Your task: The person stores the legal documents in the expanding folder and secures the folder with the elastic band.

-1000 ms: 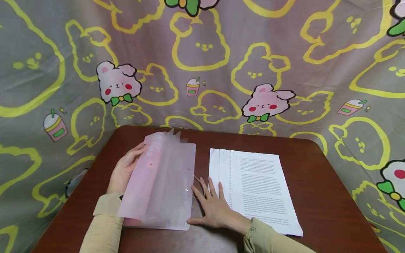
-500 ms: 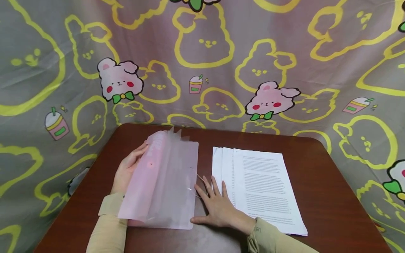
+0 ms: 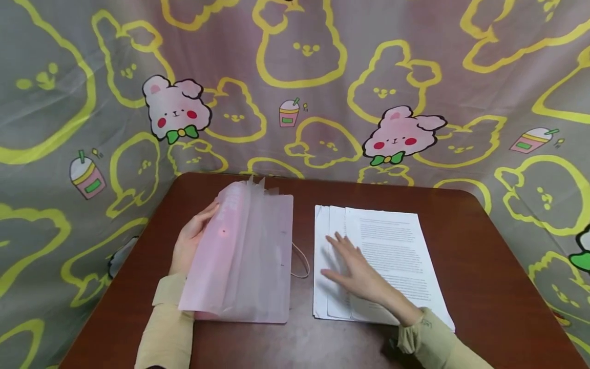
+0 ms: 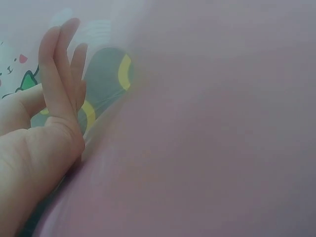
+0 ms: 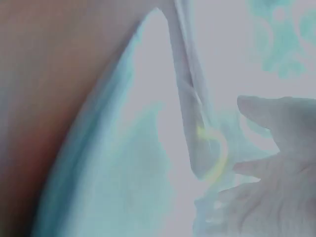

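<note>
Tan sleeves [image 3: 165, 333] nearest. Right hand [image 3: 357, 274] over the left part of the papers [image 3: 396, 241], fingers spread apart; contact unclear. Left hand [image 3: 188, 243] at left edge of the pink folder [image 3: 267, 251], its cover tilted up; pinching or propping, cannot tell. Folder on bench [image 3: 249, 346], left of papers, loop [image 3: 306, 265] at its right edge. Behind: curtain [image 3: 318, 100], rabbit print.

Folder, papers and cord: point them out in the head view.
Folder [image 3: 214, 253], head view, on its pink cover.
Papers [image 3: 394, 253], head view, on the printed top sheet.
Cord [image 3: 308, 264], head view, on the loop's right-hand curve.
</note>
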`<state>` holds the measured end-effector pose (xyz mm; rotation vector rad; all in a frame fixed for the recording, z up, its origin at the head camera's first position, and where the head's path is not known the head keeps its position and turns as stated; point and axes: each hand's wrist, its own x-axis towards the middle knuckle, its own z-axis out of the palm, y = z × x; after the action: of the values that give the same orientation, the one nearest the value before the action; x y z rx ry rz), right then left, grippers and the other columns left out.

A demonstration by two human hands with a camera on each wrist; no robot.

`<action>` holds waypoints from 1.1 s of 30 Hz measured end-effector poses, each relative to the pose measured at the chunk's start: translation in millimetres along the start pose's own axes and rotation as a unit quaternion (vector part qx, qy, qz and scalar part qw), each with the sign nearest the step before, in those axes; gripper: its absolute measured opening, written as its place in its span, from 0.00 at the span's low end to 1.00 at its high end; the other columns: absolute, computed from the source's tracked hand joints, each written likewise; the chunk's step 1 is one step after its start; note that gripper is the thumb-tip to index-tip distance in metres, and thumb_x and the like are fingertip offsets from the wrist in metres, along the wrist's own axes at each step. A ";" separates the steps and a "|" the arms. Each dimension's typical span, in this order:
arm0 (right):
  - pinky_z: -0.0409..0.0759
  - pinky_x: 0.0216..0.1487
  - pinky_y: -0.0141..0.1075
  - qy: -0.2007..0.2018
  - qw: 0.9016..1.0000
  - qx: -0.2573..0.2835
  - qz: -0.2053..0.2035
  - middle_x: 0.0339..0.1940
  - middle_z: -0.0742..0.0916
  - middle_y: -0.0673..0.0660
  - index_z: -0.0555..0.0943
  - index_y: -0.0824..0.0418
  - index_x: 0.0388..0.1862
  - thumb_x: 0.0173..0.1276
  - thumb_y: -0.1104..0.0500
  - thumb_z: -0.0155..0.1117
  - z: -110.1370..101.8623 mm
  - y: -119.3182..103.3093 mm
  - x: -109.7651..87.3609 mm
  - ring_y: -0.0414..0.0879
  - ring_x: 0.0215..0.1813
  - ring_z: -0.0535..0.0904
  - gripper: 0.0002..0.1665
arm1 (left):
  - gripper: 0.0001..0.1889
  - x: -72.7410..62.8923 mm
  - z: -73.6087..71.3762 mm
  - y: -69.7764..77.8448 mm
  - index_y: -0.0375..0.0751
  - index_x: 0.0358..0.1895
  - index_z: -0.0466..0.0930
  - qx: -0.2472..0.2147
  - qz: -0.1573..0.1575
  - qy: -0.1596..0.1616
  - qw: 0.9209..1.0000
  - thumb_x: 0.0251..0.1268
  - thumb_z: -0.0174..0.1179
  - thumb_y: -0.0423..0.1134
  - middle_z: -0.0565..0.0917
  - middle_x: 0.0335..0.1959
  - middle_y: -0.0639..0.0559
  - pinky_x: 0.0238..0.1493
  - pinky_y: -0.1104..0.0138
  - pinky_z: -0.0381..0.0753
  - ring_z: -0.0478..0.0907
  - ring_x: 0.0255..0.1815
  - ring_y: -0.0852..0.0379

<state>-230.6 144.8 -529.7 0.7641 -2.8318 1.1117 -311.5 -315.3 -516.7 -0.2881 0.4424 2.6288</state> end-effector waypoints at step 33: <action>0.49 0.86 0.79 -0.047 0.930 0.113 0.345 0.89 0.41 0.81 0.35 0.73 0.90 0.90 0.42 0.52 -169.7 87.2 -51.9 0.81 0.90 0.38 0.56 | 0.23 14.1 0.5 5.7 0.36 0.56 0.86 0.043 0.023 -0.082 0.995 0.92 0.35 0.30 0.92 0.45 0.42 0.45 0.61 0.95 0.93 0.45 0.50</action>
<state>-251.9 331.2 -467.6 -0.2450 -3.1737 1.5134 -326.5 -314.3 -518.6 -0.0347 0.5091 2.6427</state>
